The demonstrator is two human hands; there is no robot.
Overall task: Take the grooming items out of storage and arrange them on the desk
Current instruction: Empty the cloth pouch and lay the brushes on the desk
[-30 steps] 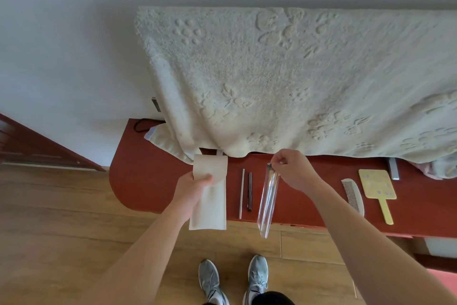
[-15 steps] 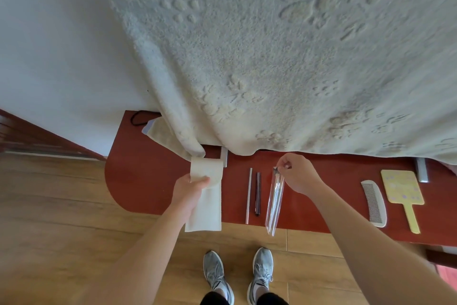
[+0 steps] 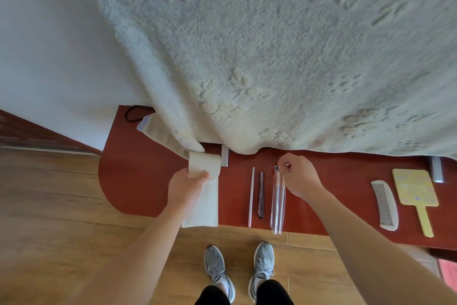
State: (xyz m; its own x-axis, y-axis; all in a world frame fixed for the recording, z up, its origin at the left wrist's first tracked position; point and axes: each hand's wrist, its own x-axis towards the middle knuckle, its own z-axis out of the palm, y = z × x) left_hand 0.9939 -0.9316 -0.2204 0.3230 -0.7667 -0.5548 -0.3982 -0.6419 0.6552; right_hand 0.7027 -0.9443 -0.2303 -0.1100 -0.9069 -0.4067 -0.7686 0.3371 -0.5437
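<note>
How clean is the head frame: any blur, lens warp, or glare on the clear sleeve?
Head view: strong wide-angle stretch, with the fleece blanket ballooning toward the top corners; its upper part is smeared soft, while the comb and the clear sleeve on the desk stay fairly crisp; the sleeve shows only faint streak highlights, no blown glare; light is soft and even, shadows weak.

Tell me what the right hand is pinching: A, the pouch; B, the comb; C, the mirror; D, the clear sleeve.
D: the right hand pinches the top end of the clear sleeve, while the left hand holds the pouch.
</note>
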